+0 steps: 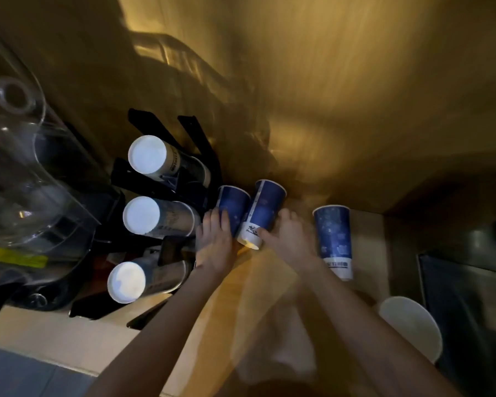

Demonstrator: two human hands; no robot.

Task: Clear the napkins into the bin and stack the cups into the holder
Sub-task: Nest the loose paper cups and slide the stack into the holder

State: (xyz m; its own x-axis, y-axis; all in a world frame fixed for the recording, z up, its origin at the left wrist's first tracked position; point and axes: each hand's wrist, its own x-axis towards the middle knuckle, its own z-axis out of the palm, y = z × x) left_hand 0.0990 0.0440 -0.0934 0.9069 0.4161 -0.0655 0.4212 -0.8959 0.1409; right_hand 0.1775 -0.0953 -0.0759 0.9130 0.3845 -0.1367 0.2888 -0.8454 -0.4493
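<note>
Your left hand (216, 239) lay flat on one blue paper cup (233, 209); your right hand (288, 239) clasped a tilted second (262, 214). Both stood at three o'clock from the black holder (184, 156). Light and crushable, such walls likely wanted gentle mid-body grips.

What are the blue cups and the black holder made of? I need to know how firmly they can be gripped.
The blue cups look like thin paper with a smooth printed coat: matte blue sides, white band, rolled rim. The black holder seems rigid plastic or painted metal; its flat dark arms do not settle which. The left hand and right hand each rest on a cup.
</note>
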